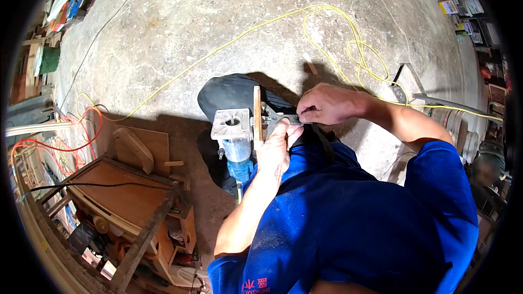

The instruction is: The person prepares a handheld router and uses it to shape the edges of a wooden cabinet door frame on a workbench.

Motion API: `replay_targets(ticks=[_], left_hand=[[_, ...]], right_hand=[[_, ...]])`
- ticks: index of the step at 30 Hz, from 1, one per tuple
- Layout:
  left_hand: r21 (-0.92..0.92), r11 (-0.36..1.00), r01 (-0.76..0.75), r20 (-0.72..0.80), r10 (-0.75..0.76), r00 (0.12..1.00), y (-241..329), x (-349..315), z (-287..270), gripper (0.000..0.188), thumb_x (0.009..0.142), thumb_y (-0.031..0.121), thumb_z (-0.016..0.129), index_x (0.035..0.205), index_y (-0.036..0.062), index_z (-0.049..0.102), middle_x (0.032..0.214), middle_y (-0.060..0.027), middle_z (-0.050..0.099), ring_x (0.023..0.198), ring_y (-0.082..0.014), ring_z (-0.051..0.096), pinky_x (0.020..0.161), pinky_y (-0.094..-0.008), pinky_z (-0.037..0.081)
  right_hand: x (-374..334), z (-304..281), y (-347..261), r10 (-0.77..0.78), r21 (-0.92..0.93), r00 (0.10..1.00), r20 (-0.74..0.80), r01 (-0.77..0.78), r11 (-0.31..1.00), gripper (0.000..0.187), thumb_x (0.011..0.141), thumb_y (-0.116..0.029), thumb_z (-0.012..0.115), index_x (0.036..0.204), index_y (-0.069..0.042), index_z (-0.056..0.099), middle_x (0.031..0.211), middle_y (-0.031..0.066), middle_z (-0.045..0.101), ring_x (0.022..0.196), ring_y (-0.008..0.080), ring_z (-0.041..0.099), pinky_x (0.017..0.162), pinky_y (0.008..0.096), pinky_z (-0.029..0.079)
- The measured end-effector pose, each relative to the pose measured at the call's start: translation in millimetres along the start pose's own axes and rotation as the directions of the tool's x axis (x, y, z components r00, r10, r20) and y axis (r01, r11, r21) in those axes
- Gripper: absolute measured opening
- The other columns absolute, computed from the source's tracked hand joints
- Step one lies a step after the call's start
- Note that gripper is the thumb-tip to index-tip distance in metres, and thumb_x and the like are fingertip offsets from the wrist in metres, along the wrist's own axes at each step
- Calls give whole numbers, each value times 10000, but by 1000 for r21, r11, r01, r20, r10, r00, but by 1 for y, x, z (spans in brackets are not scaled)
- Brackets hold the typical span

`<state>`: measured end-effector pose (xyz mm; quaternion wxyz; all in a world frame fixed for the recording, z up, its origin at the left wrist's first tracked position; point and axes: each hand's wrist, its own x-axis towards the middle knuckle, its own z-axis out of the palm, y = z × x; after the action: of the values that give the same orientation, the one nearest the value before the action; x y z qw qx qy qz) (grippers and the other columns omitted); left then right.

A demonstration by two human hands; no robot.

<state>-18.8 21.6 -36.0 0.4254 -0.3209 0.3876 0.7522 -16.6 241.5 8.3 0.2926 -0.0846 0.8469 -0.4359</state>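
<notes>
A trim router [238, 155] with a blue body and a clear base lies across my lap, its square grey plate [220, 125] facing up. Beside the plate, a thin wooden strip [257, 114] stands on edge, joined to a dark grey metal bracket [271, 120] that looks like an edge guide. My left hand [274, 149] is closed round the bracket, with the thumb on top. My right hand [329, 104] has its fingertips pinched together at the bracket's right end. Whatever is between those fingertips is too small or hidden to make out.
A yellow cord [239, 37] runs over the concrete floor [180, 11] and loops at the right. To my left stands a wooden frame [136, 256] with a brown panel [125, 185]. Red hoses [99, 125] hang at the far left. Crowded shelves [493, 95] line the right.
</notes>
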Motion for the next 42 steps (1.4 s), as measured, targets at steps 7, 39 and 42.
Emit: replay_targets(ticks=[7,39,42], left_hand=[[23,999,-40,11,39,999,-2,3,-3,116,976,53,661,1058,-20,625,920,-109,674,824,-222,710,803,-357,657],[55,992,-114,-22,115,993,-9,7,-5,125,949,6,675,1064,-24,637,942,-102,692,795,-205,705,797,-377,655],[28,995,-95,-2,95,995,-12,13,-12,110,947,2,675,1051,-19,646,939,-103,698,789,-204,705,797,-388,658]], right_hand=[[-2,10,-1,61,59,978,-199,-50,997,272,870,-191,728,1058,4,703,910,173,688,840,329,685,749,425,528],[20,-3,6,-160,-93,987,-1,159,983,250,860,-216,683,929,22,722,819,191,689,808,372,670,755,449,525],[23,-5,3,-122,-40,993,-6,122,992,281,872,-236,669,838,41,703,746,216,662,713,391,658,688,465,515]])
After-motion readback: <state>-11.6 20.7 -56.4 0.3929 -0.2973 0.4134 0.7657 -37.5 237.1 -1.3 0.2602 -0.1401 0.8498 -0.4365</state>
